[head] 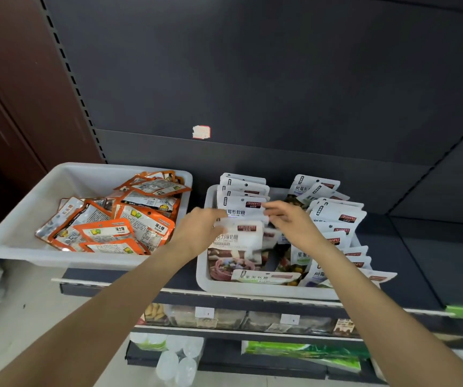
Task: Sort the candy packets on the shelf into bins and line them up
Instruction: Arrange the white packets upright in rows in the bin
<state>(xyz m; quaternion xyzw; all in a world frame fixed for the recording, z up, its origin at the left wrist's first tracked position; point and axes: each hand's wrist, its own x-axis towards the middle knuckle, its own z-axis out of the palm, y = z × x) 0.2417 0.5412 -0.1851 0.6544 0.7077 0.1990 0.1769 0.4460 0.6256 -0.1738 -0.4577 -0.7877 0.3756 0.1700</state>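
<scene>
Head view looks down on a shelf (409,255) carrying two white bins side by side, with both hands working in the right bin (201,263). Left hand (197,230) is at the near-left part of that bin, its fingers curled onto the top edge of a white candy packet (238,241) that stands roughly upright with a milk-candy label facing the camera. Right hand (291,223) reaches in from the other side, fingers narrowed to a pinch at the packet tops just beside the left hand — motion blur hides whether it grips the same packet or the one behind. The packet's long axis runs across the bin, left to right, so it sits between the two hands, the left one nearer its free corner. Behind it a row of white packets (243,195) stands in file toward the back wall; a second file (336,219) runs down the right side. A few packets (265,276) lie flat at the front rim, so open room is tight there, more so than at the middle. The left bin (15,233) holds a loose heap of orange packets (130,219) — not yet lined up, by my reading.
</scene>
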